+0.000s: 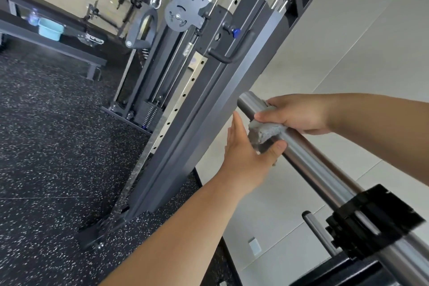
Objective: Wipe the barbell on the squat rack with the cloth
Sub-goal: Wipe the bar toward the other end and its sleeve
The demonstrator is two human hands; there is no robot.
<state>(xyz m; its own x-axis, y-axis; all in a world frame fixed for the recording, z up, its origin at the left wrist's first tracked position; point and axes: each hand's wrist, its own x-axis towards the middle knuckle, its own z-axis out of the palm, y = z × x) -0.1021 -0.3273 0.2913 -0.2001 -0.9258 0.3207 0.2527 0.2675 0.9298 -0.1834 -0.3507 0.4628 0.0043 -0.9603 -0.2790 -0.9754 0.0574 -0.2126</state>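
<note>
Hands (246,153) (294,114) on fuzzy cloth (264,131), steel barbell (313,167)

The left forearm (185,223) and the right forearm (376,118) are bare all the way to the frame's edges. The left grip (246,153) and the right grip (294,114) are bare too, with short, plain nails where they show.
</note>
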